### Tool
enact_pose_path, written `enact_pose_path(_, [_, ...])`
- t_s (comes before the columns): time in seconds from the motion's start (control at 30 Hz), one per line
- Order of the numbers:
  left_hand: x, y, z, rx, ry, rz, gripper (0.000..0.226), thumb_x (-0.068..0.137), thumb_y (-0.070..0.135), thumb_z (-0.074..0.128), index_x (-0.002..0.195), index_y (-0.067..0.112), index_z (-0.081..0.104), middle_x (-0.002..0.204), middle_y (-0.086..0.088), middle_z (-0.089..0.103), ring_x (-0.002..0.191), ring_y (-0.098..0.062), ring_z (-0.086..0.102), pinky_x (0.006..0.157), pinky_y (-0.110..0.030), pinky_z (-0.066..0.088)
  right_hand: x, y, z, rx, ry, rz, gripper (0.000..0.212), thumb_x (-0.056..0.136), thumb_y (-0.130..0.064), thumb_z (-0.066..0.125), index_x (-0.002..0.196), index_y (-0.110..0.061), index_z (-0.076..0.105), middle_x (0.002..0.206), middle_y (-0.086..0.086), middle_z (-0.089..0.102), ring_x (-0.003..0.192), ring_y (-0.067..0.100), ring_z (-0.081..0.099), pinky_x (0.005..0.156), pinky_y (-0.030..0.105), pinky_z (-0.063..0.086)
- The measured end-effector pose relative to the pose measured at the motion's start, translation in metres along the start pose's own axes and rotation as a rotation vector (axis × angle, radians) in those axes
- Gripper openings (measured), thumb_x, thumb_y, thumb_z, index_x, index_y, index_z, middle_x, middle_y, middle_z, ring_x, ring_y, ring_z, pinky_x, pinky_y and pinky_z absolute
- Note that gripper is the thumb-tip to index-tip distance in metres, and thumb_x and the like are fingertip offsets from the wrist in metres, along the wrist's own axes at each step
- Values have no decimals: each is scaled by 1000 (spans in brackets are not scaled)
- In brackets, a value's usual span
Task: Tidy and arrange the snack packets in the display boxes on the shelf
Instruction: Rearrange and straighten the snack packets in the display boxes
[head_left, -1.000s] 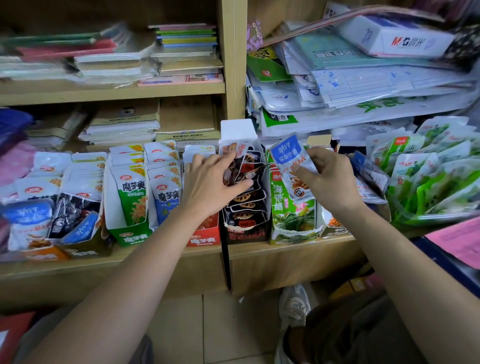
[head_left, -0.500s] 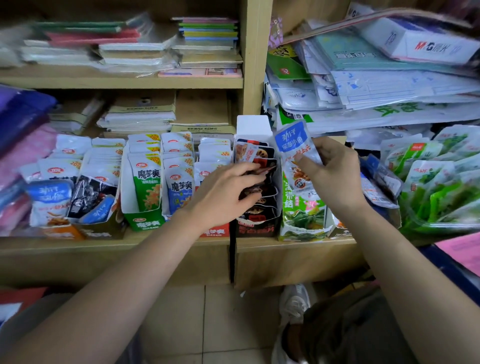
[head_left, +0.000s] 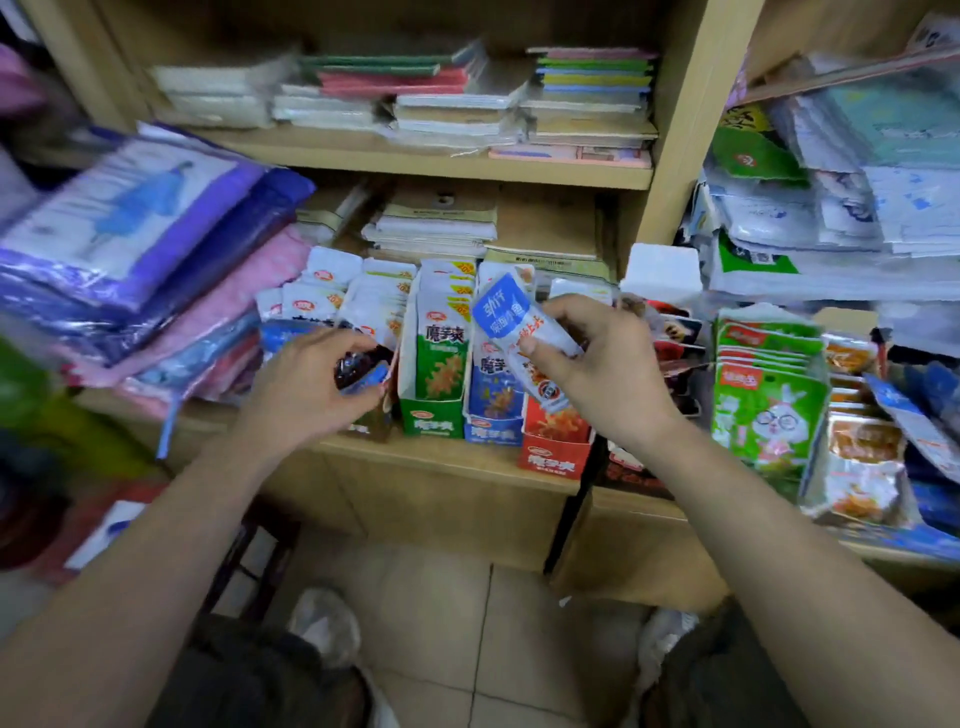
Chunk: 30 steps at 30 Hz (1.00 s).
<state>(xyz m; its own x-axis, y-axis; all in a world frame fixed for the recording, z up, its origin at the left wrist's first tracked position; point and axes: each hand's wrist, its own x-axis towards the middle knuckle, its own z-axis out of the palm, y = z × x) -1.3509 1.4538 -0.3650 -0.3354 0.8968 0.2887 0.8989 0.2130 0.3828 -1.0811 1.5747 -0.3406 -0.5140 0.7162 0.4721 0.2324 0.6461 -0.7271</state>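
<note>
A small shop; wooden shelves (head_left: 426, 457) carry snack packets in display boxes (head_left: 434, 410); stacked notebooks (head_left: 592, 98) and wrapped stationery (head_left: 831, 208) sit above.

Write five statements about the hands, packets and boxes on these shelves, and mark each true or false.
1. The right hand holds a blue-and-white packet. True.
2. The left hand hangs idle, away from the shelf. False: it reaches in among the packets left of the green box, fingers curled on a dark packet.
3. The green box stands directly left of the blue box. True.
4. The red box sits on the upper shelf. False: it stands at the front edge of the lower shelf, right of the blue box.
5. Stacks of notebooks lie on the upper shelf. True.
</note>
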Motion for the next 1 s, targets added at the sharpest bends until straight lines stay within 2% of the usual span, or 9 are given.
enact_pose_path(0.07, [-5, -18, 0, 131, -225, 3, 78, 66, 68, 63, 134, 28, 60, 127, -1, 65, 118, -25, 58, 98, -40, 49, 3, -1, 16, -33, -17, -21, 13, 90, -17, 72, 102, -15, 69, 89, 2, 72, 79, 19, 67, 64, 41, 52])
enact_pose_path(0.13, [-9, -23, 4, 221, -319, 13, 73, 78, 59, 72, 142, 31, 54, 127, -6, 63, 119, -26, 57, 97, -37, 46, 5, 1, 26, -66, -19, -30, 13, 89, -19, 72, 102, -17, 69, 90, 2, 72, 80, 20, 67, 66, 43, 52])
enact_pose_path(0.27, [-4, -25, -1, 120, -67, 44, 17, 93, 32, 68, 108, 34, 74, 93, 4, 76, 87, -21, 69, 75, -36, 54, 4, 2, 33, -65, -32, 13, 12, 91, -17, 70, 103, -16, 69, 92, 1, 72, 82, 18, 67, 68, 43, 53])
enact_pose_path(0.37, [0, -22, -20, -277, 181, -31, 11, 94, 30, 62, 92, 29, 73, 80, 12, 75, 80, -9, 71, 78, -39, 58, 3, 2, 30, -36, -20, 70, 11, 92, -16, 68, 103, -16, 68, 93, 2, 72, 82, 20, 68, 67, 45, 54])
enact_pose_path(0.43, [3, -17, -26, -413, 177, -60, 19, 88, 45, 62, 94, 31, 72, 86, 14, 75, 85, -6, 71, 84, -39, 58, 0, 3, 23, 23, 4, 110, 11, 93, -16, 69, 104, -18, 66, 98, -1, 73, 88, 14, 69, 72, 44, 57])
enact_pose_path(0.57, [4, -7, -4, 119, -173, -104, 26, 84, 47, 74, 106, 31, 72, 101, 11, 75, 97, -18, 69, 84, -40, 56, -5, 3, 6, 104, 85, 146, 13, 91, -14, 71, 102, -17, 66, 102, -5, 74, 97, 8, 70, 82, 44, 58])
enact_pose_path(0.7, [4, 7, 2, 192, 152, -114, 10, 92, 26, 63, 92, 22, 72, 80, -6, 72, 82, -36, 68, 68, -43, 56, -11, 7, -25, 165, 276, 155, 15, 90, -12, 72, 103, -14, 66, 99, -3, 75, 93, 12, 72, 83, 42, 59])
enact_pose_path(0.83, [-5, 41, -9, 6, 534, 35, 15, 97, 21, 60, 104, 13, 70, 79, -12, 72, 68, -34, 64, 60, -34, 40, -22, 20, -63, 224, 487, 144, 16, 90, -10, 71, 101, -22, 68, 89, -20, 73, 85, 1, 69, 76, 27, 56])
enact_pose_path(1.0, [2, 101, 0, -655, 457, 75, 7, 95, 30, 63, 97, 26, 67, 85, 8, 71, 76, -21, 72, 71, -46, 59, -41, 43, -107, 159, 669, 164, 14, 92, -14, 67, 103, -23, 70, 85, -17, 71, 80, 4, 63, 72, 30, 52])
